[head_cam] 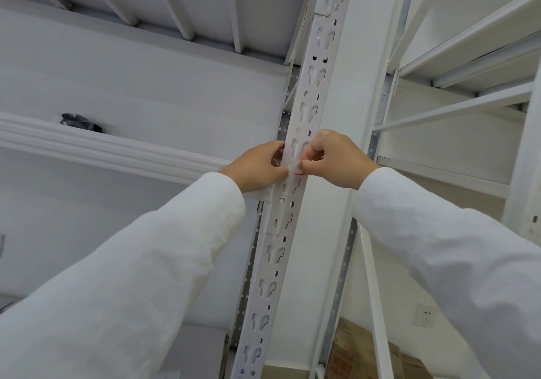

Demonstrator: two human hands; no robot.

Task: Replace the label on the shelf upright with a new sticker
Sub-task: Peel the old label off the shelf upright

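A small white sticker (pixel 298 164) with a red lower edge lies against the perforated shelf upright (pixel 304 109), pinched at its right edge by the right hand (pixel 336 160). The left hand (pixel 257 166), fingers curled, presses the upright's left edge beside it; both white-sleeved arms reach upward.

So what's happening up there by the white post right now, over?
Left hand and right hand both pinching at the shelf upright. Small white label, red edge showing, between fingertips. Nothing blocking.

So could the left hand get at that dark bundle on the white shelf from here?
Probably yes: the dark bundle lies in the open with nothing between, but the left hand is busy on the white slotted upright.
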